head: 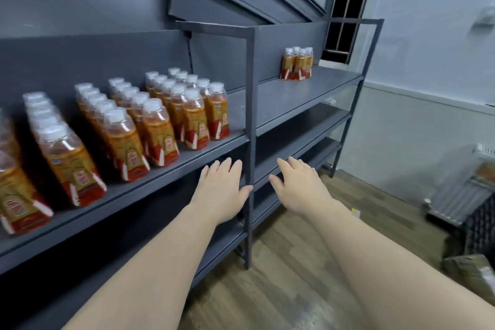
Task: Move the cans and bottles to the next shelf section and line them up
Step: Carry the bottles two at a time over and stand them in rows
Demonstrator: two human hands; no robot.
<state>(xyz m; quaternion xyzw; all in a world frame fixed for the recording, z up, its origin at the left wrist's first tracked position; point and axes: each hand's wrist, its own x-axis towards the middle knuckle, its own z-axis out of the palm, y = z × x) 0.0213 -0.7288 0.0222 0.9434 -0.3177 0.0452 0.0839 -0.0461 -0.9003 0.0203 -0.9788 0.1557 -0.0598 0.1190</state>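
Forearms reach forward side by side on my feed, both bare, palms turned down. I see the left hand (222, 190) hovering below the shelf's front edge, just left of the dark grey metal upright post (250, 115). Its fingers (227, 166) are straight and close together, gripping nothing. The thumb stretches toward the post, and I cannot tell whether it touches. The right hand (300, 187) hangs just right of the post at about the same height, fingers (294, 163) slightly spread and relaxed, also holding nothing.

Clear plastic bottles (160, 126) of orange drink, with white caps and red-and-gold labels, stand in tight front-to-back rows on the dark grey metal shelf section (235, 110) left of the post, above the left hand. On the next shelf section (294, 99), right of the post, a small cluster of the same bottles (296, 64) stands upright near the far back, well apart from both hands. Brown wood-plank floor (294, 262) lies beneath the arms.
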